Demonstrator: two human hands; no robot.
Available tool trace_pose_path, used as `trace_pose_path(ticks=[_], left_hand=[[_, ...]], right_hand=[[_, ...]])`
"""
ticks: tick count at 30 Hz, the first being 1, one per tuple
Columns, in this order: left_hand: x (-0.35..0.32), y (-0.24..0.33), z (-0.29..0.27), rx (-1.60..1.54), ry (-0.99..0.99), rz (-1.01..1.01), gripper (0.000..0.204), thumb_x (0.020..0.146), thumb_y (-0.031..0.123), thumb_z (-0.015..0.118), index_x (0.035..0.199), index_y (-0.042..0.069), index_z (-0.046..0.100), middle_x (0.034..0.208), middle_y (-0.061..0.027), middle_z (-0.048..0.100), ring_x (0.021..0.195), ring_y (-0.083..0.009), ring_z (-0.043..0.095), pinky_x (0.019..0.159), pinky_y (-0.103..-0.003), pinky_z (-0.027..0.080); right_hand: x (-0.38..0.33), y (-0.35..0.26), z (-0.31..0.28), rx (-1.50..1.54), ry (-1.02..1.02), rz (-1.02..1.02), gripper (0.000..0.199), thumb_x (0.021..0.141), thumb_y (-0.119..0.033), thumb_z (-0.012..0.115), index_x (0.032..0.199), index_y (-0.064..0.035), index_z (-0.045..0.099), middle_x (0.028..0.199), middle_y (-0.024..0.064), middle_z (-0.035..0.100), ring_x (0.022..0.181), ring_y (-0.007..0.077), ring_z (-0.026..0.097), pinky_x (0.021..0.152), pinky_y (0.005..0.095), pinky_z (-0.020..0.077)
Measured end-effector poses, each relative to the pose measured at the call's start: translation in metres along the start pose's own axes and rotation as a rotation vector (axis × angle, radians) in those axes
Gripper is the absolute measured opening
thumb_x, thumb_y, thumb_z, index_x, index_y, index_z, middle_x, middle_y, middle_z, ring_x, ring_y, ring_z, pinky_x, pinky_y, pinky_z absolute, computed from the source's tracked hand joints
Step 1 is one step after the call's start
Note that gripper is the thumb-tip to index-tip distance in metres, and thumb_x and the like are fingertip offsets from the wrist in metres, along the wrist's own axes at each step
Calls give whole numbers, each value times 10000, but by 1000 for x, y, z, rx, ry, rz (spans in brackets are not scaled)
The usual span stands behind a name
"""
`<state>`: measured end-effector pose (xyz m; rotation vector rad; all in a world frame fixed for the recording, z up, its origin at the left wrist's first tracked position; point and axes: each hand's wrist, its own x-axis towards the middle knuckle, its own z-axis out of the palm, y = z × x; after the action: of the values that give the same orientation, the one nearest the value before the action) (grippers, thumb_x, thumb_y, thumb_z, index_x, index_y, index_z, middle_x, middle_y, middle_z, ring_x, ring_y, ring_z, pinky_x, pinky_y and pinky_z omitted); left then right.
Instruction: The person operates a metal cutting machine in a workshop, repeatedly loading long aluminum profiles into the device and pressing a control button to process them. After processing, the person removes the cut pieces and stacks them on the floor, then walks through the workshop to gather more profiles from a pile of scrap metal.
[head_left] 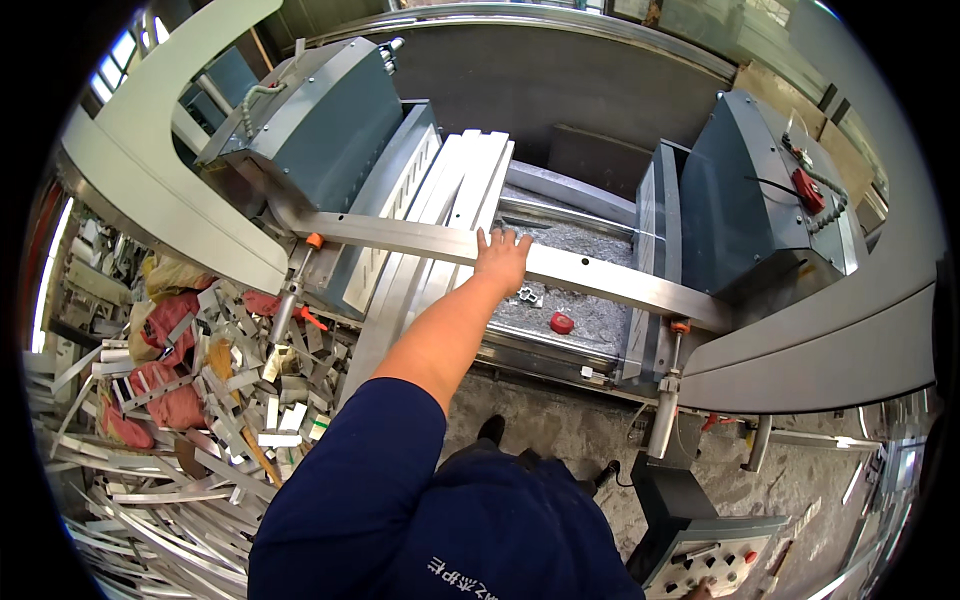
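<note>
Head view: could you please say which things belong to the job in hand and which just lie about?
Seemingly in use: metal bar under left hand, orange-tipped clamps, control panel.
Apparently lying about: metal offcuts, pink bags, red object.

The machine bed [545,346], strewn with grey metal shavings [595,258], carries long pale profiles [470,180] lying along its left side; a small cut metal section [530,297] and a red rounded object [562,323] rest on the shavings. Beyond its front edge lies the grey floor [570,415], flanked at left by heaped metal offcuts [285,418] and reddish sacks [175,405].
</note>
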<state>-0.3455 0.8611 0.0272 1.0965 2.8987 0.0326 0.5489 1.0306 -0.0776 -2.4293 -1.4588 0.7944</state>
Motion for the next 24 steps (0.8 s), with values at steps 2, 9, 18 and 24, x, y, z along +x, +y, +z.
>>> trace_pose_path(ticks=[2, 9, 18, 24], left_hand=[[-14, -16, -6, 29, -35, -52, 685, 799, 49, 648, 1438, 145, 421, 1417, -164, 457, 1377, -345, 393, 1184, -624, 167], [4, 11, -12, 11, -78, 9, 724, 831, 112, 668, 1496, 175, 388, 1509, -146, 414, 1425, -339, 353, 1195, -642, 128], [-4, 0, -19, 17, -65, -8, 696, 830, 78, 659, 1469, 160, 396, 1440, -153, 457, 1393, -350, 375, 1191, -622, 165], [-2, -5, -18, 26, -72, 6, 778, 791, 96, 720, 1488, 131, 377, 1432, -155, 453, 1389, -362, 371, 1188, -627, 167]], right_hand=[[-70, -67, 25, 54, -304, 26, 489, 1028, -407, 470, 857, 22, 629, 611, 90, 532, 502, 200, 472, 455, 403, 401], [-45, 0, -8, -594, -298, -411, 304, 857, -234, 601, 871, 54, 698, 657, 195, 665, 587, 316, 683, 558, 438, 552], [-117, -84, -15, -1018, -61, -584, 262, 818, -258, 661, 1010, -91, 727, 950, 175, 727, 910, 373, 698, 790, 470, 560], [-132, -143, -20, -558, 146, -498, 259, 770, -213, 674, 959, -42, 722, 902, 184, 726, 869, 382, 697, 799, 459, 555]])
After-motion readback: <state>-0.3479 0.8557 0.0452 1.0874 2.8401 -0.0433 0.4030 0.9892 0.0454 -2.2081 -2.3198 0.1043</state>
